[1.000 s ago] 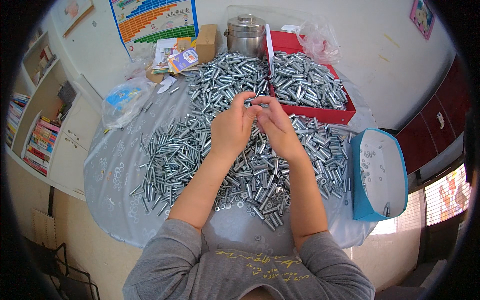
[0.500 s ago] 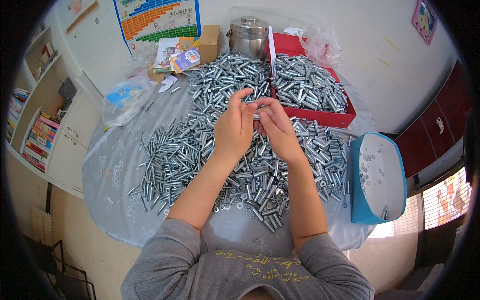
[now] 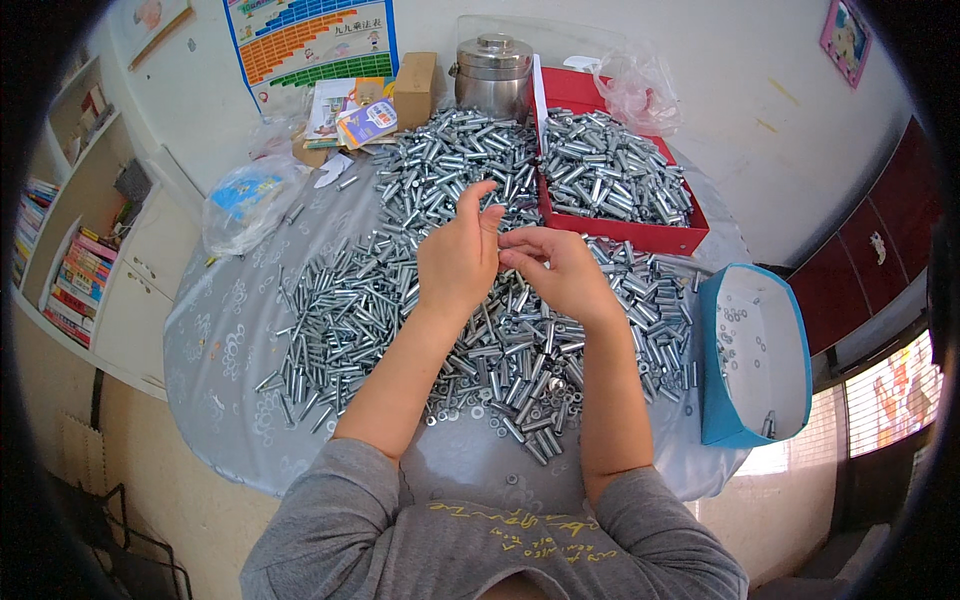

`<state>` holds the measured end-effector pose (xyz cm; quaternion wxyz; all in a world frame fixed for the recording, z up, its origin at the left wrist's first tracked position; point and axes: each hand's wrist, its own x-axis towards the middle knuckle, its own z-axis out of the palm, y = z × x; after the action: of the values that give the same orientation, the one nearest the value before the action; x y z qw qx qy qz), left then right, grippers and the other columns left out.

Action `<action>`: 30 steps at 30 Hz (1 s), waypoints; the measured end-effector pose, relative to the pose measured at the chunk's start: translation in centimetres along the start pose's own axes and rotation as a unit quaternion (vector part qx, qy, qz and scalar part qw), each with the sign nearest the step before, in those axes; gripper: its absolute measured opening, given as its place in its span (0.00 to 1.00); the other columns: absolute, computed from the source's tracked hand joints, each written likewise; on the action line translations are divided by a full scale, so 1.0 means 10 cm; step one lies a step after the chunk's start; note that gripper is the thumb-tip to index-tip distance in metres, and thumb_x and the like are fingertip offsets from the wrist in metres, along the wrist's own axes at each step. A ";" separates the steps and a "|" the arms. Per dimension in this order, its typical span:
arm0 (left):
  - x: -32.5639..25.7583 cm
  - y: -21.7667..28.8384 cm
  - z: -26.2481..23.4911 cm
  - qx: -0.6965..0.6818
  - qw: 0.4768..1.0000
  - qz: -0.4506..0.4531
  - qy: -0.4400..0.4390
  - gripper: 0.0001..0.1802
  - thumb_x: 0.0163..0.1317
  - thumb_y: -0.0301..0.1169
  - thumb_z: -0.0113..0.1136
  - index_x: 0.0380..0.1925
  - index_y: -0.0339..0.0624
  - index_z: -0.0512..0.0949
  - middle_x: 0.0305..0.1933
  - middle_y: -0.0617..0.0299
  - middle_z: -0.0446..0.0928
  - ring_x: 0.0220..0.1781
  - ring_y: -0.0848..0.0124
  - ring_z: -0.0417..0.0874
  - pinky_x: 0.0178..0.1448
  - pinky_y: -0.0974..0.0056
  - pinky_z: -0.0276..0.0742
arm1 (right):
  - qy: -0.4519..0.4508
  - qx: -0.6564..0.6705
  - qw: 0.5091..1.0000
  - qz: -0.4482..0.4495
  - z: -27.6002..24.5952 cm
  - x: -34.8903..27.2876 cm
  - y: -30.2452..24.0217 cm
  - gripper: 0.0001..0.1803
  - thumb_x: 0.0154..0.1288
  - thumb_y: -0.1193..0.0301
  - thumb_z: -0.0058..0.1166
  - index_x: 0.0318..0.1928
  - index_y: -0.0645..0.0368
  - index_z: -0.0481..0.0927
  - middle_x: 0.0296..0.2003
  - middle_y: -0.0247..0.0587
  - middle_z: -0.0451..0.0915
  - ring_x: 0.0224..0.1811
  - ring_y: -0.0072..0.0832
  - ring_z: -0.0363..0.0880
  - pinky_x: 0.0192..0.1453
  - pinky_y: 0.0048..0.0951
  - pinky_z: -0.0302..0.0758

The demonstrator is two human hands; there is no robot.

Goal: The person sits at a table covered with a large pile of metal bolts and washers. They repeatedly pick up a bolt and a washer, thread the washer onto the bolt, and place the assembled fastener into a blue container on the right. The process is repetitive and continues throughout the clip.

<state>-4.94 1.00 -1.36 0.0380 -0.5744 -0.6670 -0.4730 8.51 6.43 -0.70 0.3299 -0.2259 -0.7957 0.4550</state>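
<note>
My left hand [image 3: 460, 258] is raised above a heap of silvery metal sleeve anchors [image 3: 355, 300], its index finger and thumb pointing up. Its other fingers are curled out of sight on the far side. My right hand [image 3: 567, 275] meets it from the right, thumb and fingers pinched together against the left hand's inner side. Whatever sits between the two hands is too small and covered to make out. Small flat washers [image 3: 470, 408] lie along the heap's near edge, below my wrists.
A red box [image 3: 640, 236] full of anchors stands at the back right, beside a lidded steel pot [image 3: 494, 80]. At the right edge is a blue bin [image 3: 712, 365] holding a few washers and anchors. A plastic bag [image 3: 250, 205] and booklets [image 3: 368, 122] lie back left.
My right hand has shifted slightly and turned, its fingers now pinched lower. My left hand has moved a little left. The metal cylinder glimpsed between them earlier is now hidden.
</note>
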 end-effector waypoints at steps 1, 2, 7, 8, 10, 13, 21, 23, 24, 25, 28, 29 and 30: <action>0.00 0.01 0.02 0.013 1.000 0.013 0.007 0.17 0.68 0.43 0.40 0.50 0.48 0.68 0.17 0.57 0.75 0.20 0.57 0.77 0.24 0.56 0.68 | 0.002 -0.018 1.000 -0.002 -0.01 -0.01 0.00 0.11 0.56 0.73 0.56 0.40 0.66 0.79 0.29 0.42 0.81 0.28 0.23 0.78 0.34 0.24 0.74; -0.01 0.02 0.05 0.026 0.999 0.026 0.013 0.17 0.67 0.42 0.41 0.50 0.47 0.67 0.16 0.57 0.74 0.20 0.56 0.77 0.23 0.55 0.68 | 0.003 -0.035 0.999 -0.005 -0.02 -0.01 0.00 0.11 0.55 0.73 0.57 0.39 0.65 0.79 0.29 0.42 0.81 0.28 0.25 0.79 0.34 0.25 0.74; -0.04 0.08 0.08 0.052 0.998 0.032 -0.018 0.16 0.66 0.40 0.43 0.50 0.46 0.66 0.15 0.57 0.75 0.19 0.56 0.77 0.22 0.55 0.68 | -0.011 -0.101 0.995 -0.005 -0.10 -0.01 0.03 0.11 0.52 0.70 0.58 0.36 0.61 0.81 0.27 0.46 0.81 0.27 0.34 0.80 0.35 0.29 0.74; -0.03 0.04 0.09 0.046 0.998 0.038 -0.014 0.16 0.66 0.41 0.43 0.50 0.46 0.67 0.15 0.57 0.75 0.19 0.56 0.77 0.22 0.55 0.68 | -0.003 -0.106 0.994 -0.013 -0.10 -0.02 0.04 0.11 0.52 0.69 0.58 0.35 0.61 0.81 0.27 0.47 0.80 0.27 0.35 0.80 0.35 0.30 0.74; -0.02 0.02 0.09 0.035 0.998 0.041 -0.013 0.16 0.66 0.41 0.44 0.49 0.46 0.67 0.15 0.57 0.75 0.18 0.56 0.77 0.22 0.56 0.68 | 0.007 -0.120 0.993 -0.020 -0.09 -0.02 0.03 0.11 0.52 0.68 0.58 0.35 0.60 0.82 0.27 0.48 0.80 0.27 0.38 0.79 0.35 0.31 0.74; -0.02 0.03 0.08 0.023 0.999 0.036 -0.015 0.15 0.65 0.41 0.45 0.46 0.47 0.69 0.15 0.58 0.75 0.18 0.57 0.78 0.21 0.56 0.68 | 0.008 -0.154 0.988 -0.013 -0.10 -0.03 -0.04 0.11 0.52 0.67 0.58 0.34 0.60 0.82 0.27 0.49 0.80 0.28 0.40 0.79 0.35 0.33 0.74; 0.12 -0.14 -0.05 0.094 0.990 0.010 0.108 0.12 0.64 0.40 0.47 0.44 0.48 0.70 0.18 0.55 0.76 0.21 0.56 0.78 0.23 0.55 0.68 | 0.045 -0.198 0.979 0.017 -0.35 -0.06 0.19 0.10 0.52 0.67 0.58 0.34 0.58 0.82 0.29 0.45 0.81 0.31 0.37 0.80 0.37 0.32 0.74; 0.10 -0.11 -0.14 0.050 0.994 -0.017 0.091 0.13 0.64 0.40 0.48 0.45 0.48 0.70 0.19 0.56 0.76 0.22 0.55 0.78 0.24 0.55 0.68 | 0.068 -0.191 0.979 0.029 -0.36 -0.06 0.15 0.10 0.52 0.67 0.58 0.34 0.58 0.82 0.30 0.43 0.81 0.32 0.36 0.80 0.38 0.32 0.74; 0.09 -0.09 -0.12 0.048 0.994 -0.004 0.100 0.13 0.64 0.40 0.49 0.45 0.48 0.70 0.19 0.56 0.76 0.22 0.55 0.78 0.24 0.55 0.68 | 0.069 -0.174 0.982 0.030 -0.33 -0.05 0.13 0.10 0.52 0.67 0.58 0.34 0.58 0.82 0.30 0.43 0.81 0.33 0.36 0.80 0.38 0.32 0.74; 0.07 -0.07 -0.10 0.043 0.993 0.006 0.110 0.13 0.64 0.40 0.49 0.45 0.48 0.69 0.20 0.57 0.76 0.22 0.55 0.78 0.24 0.56 0.68 | 0.067 -0.160 0.984 0.033 -0.32 -0.05 0.10 0.10 0.52 0.66 0.58 0.34 0.58 0.82 0.30 0.43 0.81 0.33 0.36 0.80 0.38 0.32 0.74; 0.11 -0.11 -0.11 0.065 0.994 -0.030 0.085 0.16 0.63 0.43 0.49 0.46 0.47 0.69 0.20 0.59 0.76 0.23 0.57 0.78 0.26 0.56 0.69 | 0.085 -0.258 0.958 0.089 -0.34 -0.09 0.28 0.17 0.51 0.65 0.59 0.42 0.57 0.79 0.34 0.42 0.81 0.36 0.37 0.80 0.41 0.33 0.74; 0.13 -0.13 -0.11 0.068 0.994 -0.047 0.072 0.17 0.63 0.43 0.49 0.46 0.46 0.69 0.20 0.60 0.76 0.24 0.57 0.78 0.26 0.56 0.69 | 0.098 -0.292 0.946 0.103 -0.38 -0.11 0.37 0.19 0.51 0.65 0.60 0.44 0.57 0.78 0.35 0.42 0.81 0.37 0.37 0.79 0.42 0.33 0.74; 0.14 -0.17 -0.11 0.043 0.994 -0.062 0.077 0.17 0.63 0.44 0.48 0.45 0.46 0.70 0.18 0.61 0.75 0.22 0.59 0.77 0.26 0.57 0.68 | 0.098 -0.346 0.925 0.125 -0.43 -0.14 0.41 0.23 0.51 0.65 0.60 0.48 0.58 0.75 0.37 0.42 0.80 0.39 0.37 0.79 0.44 0.34 0.73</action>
<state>-7.30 1.44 -0.90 0.0848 -0.4918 -0.7161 -0.4880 12.84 9.91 -3.17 0.2484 -0.4674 -0.8322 0.1650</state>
